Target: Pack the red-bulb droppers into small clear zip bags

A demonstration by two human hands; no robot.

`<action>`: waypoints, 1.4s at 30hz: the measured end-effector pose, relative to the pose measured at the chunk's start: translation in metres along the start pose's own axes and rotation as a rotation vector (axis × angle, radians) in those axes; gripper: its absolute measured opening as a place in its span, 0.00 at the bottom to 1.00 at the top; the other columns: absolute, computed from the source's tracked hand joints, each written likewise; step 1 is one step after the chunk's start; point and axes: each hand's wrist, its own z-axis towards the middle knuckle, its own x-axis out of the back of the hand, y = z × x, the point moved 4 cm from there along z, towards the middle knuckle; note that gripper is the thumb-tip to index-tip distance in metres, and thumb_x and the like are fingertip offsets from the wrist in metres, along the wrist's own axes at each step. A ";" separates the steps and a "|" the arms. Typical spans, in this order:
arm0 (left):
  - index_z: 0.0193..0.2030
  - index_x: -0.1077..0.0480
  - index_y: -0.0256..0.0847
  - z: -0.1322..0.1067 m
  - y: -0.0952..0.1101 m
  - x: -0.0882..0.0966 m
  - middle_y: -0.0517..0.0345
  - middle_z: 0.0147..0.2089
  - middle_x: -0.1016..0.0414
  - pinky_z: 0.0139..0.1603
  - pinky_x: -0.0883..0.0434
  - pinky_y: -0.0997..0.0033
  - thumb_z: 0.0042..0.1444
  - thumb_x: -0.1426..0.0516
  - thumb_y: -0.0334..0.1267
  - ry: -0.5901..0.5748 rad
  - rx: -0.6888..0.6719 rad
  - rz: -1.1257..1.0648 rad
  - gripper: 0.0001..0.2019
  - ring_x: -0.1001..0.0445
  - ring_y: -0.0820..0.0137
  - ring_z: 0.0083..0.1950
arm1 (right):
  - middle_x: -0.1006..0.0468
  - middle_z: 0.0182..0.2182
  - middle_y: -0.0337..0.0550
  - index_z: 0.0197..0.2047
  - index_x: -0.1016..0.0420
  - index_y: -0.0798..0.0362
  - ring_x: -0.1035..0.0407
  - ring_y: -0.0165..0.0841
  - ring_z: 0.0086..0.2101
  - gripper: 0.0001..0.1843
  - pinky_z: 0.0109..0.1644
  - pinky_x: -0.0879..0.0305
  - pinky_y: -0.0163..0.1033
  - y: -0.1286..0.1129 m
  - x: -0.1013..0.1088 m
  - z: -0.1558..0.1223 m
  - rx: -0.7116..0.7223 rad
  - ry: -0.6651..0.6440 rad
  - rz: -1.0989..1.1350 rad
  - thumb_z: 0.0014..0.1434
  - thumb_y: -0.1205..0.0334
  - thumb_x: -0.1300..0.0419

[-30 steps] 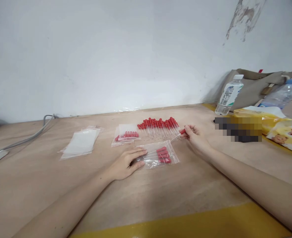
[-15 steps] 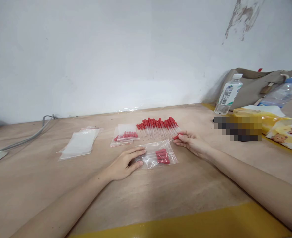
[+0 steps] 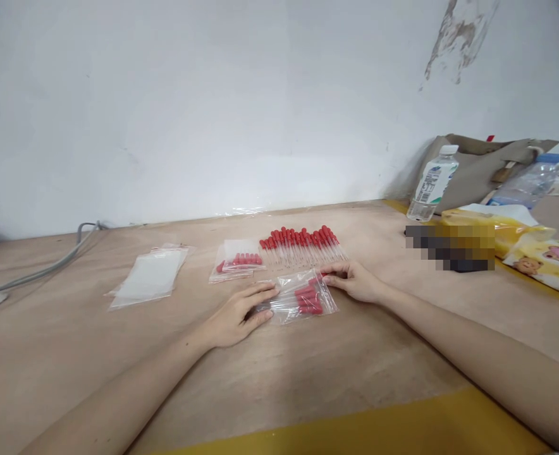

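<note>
A clear zip bag (image 3: 284, 309) lies flat in front of me, with several red-bulbed droppers (image 3: 309, 302) inside, their bulbs toward the right. My left hand (image 3: 234, 316) rests on the bag's left end, fingers stretched and thumb apart. At the bag's upper right edge, my right hand (image 3: 353, 281) pinches another dropper (image 3: 321, 276) by its red bulb. That dropper's clear stem is within the bag's outline. Behind the bag is a row of loose droppers (image 3: 303, 239), bulbs facing the wall. Filled zip bags (image 3: 241, 248) lie stacked to its left.
Flat, pale plastic bags (image 3: 149, 275) are piled on the left, near a grey cable (image 3: 66, 256). To the right stand a water bottle (image 3: 434, 183) and a grey bag (image 3: 479, 167), beside a yellow tissue pack (image 3: 540, 253) and a blurred dark object (image 3: 450, 246).
My right hand has moved left and slightly down to the bag with its dropper, whose bulb now reaches the bag's edge. My left hand stays put.
</note>
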 end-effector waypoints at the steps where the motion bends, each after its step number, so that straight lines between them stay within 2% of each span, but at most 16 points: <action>1: 0.60 0.41 0.46 0.000 0.000 0.000 0.52 0.62 0.41 0.59 0.40 0.56 0.61 0.50 0.40 -0.001 0.002 0.000 0.20 0.40 0.62 0.61 | 0.21 0.34 0.42 0.35 0.24 0.53 0.29 0.33 0.35 0.14 0.44 0.34 0.43 0.002 0.001 0.001 -0.019 0.028 0.005 0.45 0.54 0.37; 5: 0.60 0.41 0.46 0.000 -0.002 -0.001 0.52 0.62 0.41 0.59 0.40 0.56 0.61 0.50 0.41 -0.016 0.005 0.001 0.20 0.40 0.63 0.61 | 0.23 0.27 0.41 0.29 0.27 0.55 0.29 0.32 0.30 0.14 0.36 0.32 0.40 0.007 0.000 0.003 -0.067 0.139 0.005 0.43 0.54 0.35; 9: 0.61 0.43 0.47 0.000 -0.002 -0.001 0.53 0.62 0.41 0.60 0.41 0.55 0.61 0.50 0.41 -0.017 -0.002 0.004 0.21 0.41 0.63 0.62 | 0.24 0.25 0.40 0.27 0.28 0.54 0.30 0.32 0.29 0.12 0.34 0.33 0.39 0.007 -0.008 0.006 -0.010 0.152 -0.088 0.44 0.54 0.36; 15: 0.61 0.43 0.47 0.000 -0.002 -0.002 0.54 0.62 0.41 0.60 0.41 0.57 0.61 0.51 0.41 -0.016 0.000 -0.003 0.21 0.41 0.64 0.61 | 0.22 0.30 0.41 0.32 0.24 0.53 0.29 0.35 0.35 0.10 0.43 0.33 0.42 -0.005 -0.016 0.005 0.110 -0.028 -0.137 0.53 0.58 0.44; 18: 0.61 0.44 0.47 0.000 -0.003 -0.002 0.54 0.62 0.41 0.60 0.41 0.55 0.62 0.51 0.41 -0.010 -0.012 0.007 0.21 0.41 0.63 0.61 | 0.22 0.32 0.40 0.33 0.23 0.51 0.30 0.35 0.37 0.10 0.47 0.36 0.43 -0.010 -0.016 0.004 0.172 -0.101 -0.201 0.53 0.61 0.46; 20: 0.61 0.44 0.48 0.000 -0.003 -0.002 0.54 0.62 0.41 0.60 0.41 0.55 0.62 0.51 0.41 -0.013 -0.011 0.014 0.21 0.41 0.63 0.61 | 0.23 0.31 0.40 0.33 0.24 0.50 0.30 0.34 0.36 0.09 0.46 0.36 0.42 -0.007 -0.012 0.005 0.152 -0.058 -0.245 0.53 0.62 0.46; 24: 0.62 0.44 0.48 0.000 -0.003 -0.002 0.54 0.62 0.42 0.61 0.42 0.55 0.62 0.51 0.41 -0.039 -0.004 0.023 0.21 0.42 0.63 0.62 | 0.25 0.29 0.42 0.37 0.29 0.53 0.31 0.33 0.32 0.11 0.39 0.35 0.40 -0.001 0.001 0.004 0.017 0.188 -0.240 0.56 0.59 0.49; 26: 0.62 0.46 0.49 0.000 -0.002 -0.002 0.55 0.63 0.43 0.62 0.44 0.54 0.62 0.52 0.41 -0.067 -0.016 0.034 0.21 0.44 0.63 0.63 | 0.25 0.32 0.43 0.42 0.30 0.53 0.32 0.33 0.34 0.12 0.39 0.36 0.40 -0.008 0.004 0.001 0.054 0.235 -0.337 0.56 0.60 0.49; 28: 0.62 0.46 0.50 0.000 -0.002 -0.001 0.57 0.65 0.47 0.63 0.48 0.52 0.63 0.53 0.40 -0.085 -0.035 0.055 0.21 0.50 0.62 0.66 | 0.27 0.38 0.45 0.44 0.29 0.50 0.34 0.35 0.39 0.14 0.44 0.39 0.44 -0.022 0.002 -0.004 0.210 0.161 -0.524 0.54 0.67 0.49; 31: 0.60 0.41 0.52 -0.001 -0.006 0.004 0.60 0.68 0.55 0.63 0.50 0.49 0.63 0.53 0.38 -0.044 -0.064 0.098 0.19 0.58 0.58 0.67 | 0.32 0.49 0.45 0.43 0.25 0.45 0.40 0.40 0.49 0.23 0.51 0.46 0.50 -0.040 -0.005 -0.015 0.456 -0.067 -0.770 0.48 0.76 0.49; 32: 0.59 0.39 0.52 -0.001 -0.009 0.007 0.59 0.68 0.55 0.63 0.50 0.49 0.62 0.52 0.38 0.002 -0.063 0.117 0.18 0.57 0.57 0.67 | 0.32 0.50 0.44 0.43 0.25 0.43 0.41 0.41 0.49 0.25 0.51 0.47 0.51 -0.044 -0.007 -0.019 0.496 -0.145 -0.801 0.47 0.77 0.49; 34: 0.56 0.36 0.50 -0.003 -0.015 0.016 0.55 0.64 0.46 0.60 0.45 0.50 0.61 0.50 0.37 0.165 -0.030 0.156 0.17 0.47 0.57 0.64 | 0.30 0.48 0.43 0.45 0.26 0.42 0.39 0.40 0.48 0.25 0.51 0.48 0.50 -0.051 -0.011 -0.027 0.524 -0.278 -0.786 0.48 0.76 0.47; 36: 0.52 0.33 0.47 -0.007 -0.018 0.024 0.51 0.54 0.35 0.55 0.37 0.54 0.60 0.51 0.37 0.347 0.028 0.177 0.15 0.37 0.60 0.56 | 0.26 0.44 0.41 0.47 0.27 0.42 0.37 0.37 0.46 0.22 0.52 0.48 0.49 -0.057 -0.018 -0.034 0.523 -0.390 -0.702 0.51 0.72 0.46; 38: 0.48 0.30 0.44 -0.010 -0.012 0.026 0.51 0.45 0.31 0.49 0.32 0.60 0.61 0.52 0.37 0.442 0.068 0.159 0.13 0.32 0.63 0.48 | 0.25 0.43 0.41 0.48 0.28 0.44 0.35 0.34 0.45 0.20 0.53 0.47 0.47 -0.061 -0.027 -0.039 0.510 -0.465 -0.585 0.54 0.69 0.45; 40: 0.45 0.29 0.42 -0.010 0.005 0.020 0.52 0.43 0.30 0.47 0.32 0.62 0.60 0.50 0.38 0.415 0.077 0.122 0.12 0.31 0.63 0.47 | 0.25 0.42 0.42 0.49 0.28 0.47 0.34 0.33 0.43 0.17 0.51 0.43 0.43 -0.061 -0.034 -0.040 0.487 -0.471 -0.456 0.56 0.65 0.46; 42: 0.48 0.31 0.43 -0.006 0.028 0.010 0.52 0.49 0.31 0.50 0.32 0.62 0.60 0.50 0.41 0.277 0.085 0.113 0.13 0.32 0.62 0.50 | 0.24 0.39 0.44 0.46 0.27 0.50 0.32 0.32 0.40 0.14 0.46 0.39 0.40 -0.054 -0.032 -0.035 0.453 -0.355 -0.374 0.57 0.63 0.47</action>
